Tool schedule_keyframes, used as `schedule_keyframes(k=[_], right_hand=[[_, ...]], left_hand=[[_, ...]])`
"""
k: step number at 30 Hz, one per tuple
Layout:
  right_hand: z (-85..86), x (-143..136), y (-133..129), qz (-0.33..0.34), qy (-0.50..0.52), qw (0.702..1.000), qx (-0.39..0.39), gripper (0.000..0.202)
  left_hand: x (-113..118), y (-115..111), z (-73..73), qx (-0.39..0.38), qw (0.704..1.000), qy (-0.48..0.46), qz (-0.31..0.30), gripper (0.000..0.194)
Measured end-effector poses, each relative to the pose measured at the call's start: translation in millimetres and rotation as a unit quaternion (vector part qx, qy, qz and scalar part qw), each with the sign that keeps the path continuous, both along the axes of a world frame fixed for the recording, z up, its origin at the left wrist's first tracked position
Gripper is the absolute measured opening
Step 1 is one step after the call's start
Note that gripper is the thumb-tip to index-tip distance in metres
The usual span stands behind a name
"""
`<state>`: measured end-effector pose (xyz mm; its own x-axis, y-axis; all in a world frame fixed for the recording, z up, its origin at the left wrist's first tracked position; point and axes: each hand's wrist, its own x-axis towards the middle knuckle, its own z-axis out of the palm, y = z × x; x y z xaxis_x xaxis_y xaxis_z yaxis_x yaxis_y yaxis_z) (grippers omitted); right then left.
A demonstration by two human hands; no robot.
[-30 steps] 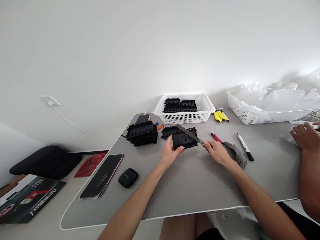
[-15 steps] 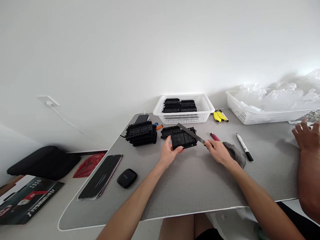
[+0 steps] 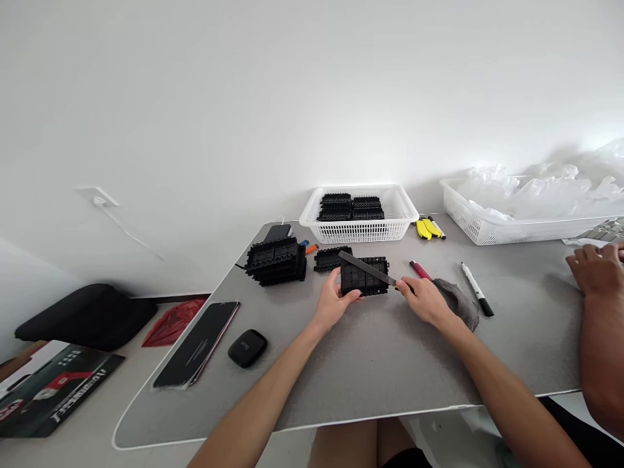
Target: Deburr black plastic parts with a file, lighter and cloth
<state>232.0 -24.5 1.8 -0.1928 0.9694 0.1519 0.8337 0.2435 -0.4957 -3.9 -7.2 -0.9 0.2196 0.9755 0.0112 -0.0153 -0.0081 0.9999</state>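
My left hand (image 3: 334,300) grips a black plastic part (image 3: 355,279) with toothed edges by its left end and lower side, tilted up above the table. In my right hand (image 3: 423,299) is a flat metal file (image 3: 366,267), its handle mostly hidden in my fingers. The file's blade lies slantwise across the upper face of the part. Another such black part (image 3: 327,259) lies on the table just behind. A stack of similar black parts (image 3: 273,260) stands to the left.
A white basket (image 3: 363,231) holds more black parts. Farther right, another white basket (image 3: 526,231) holds plastic bags. Yellow-handled tools (image 3: 427,228), a red pen-like item (image 3: 420,270), a grey cloth (image 3: 458,302) and a marker (image 3: 476,288) lie nearby. A co-worker's hand (image 3: 598,273) rests at right.
My left hand has shifted the black part slightly right and turned its face more level. The file has slid a little left and down across it. The co-worker's hand has lowered.
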Motion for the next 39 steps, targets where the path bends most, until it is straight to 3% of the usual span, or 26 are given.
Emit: schedule_keyframes(k=[11,18,24,30,36,39], right_hand=[[-3.5,-9.1,-3.2,0.025,-0.008,1.000,0.008,0.047],[0.1,3.9,0.2,-0.017,-0.033,0.999,0.015,0.045],[1.0,-1.3,-1.3,-0.002,-0.076,0.997,0.029,0.044],[2.3,16.2,3.6,-0.031,-0.105,0.993,0.035,0.044],[1.5,8.4,2.0,-0.002,-0.124,0.991,0.053,0.046],[1.1,14.7,4.2,-0.015,-0.123,0.991,0.042,0.045]], left_hand=[[0.3,0.5,-3.0,0.000,1.000,-0.005,0.002,0.076],[-2.4,2.0,-0.5,-0.006,0.999,-0.016,0.030,0.076],[-1.0,-0.5,3.5,-0.017,1.000,-0.016,0.013,0.084],[-5.3,0.2,9.3,-0.029,0.999,-0.021,0.022,0.074],[-7.8,-1.3,12.5,-0.058,0.998,-0.006,-0.004,0.082],[-9.2,0.2,12.6,-0.049,0.999,-0.001,0.004,0.073]])
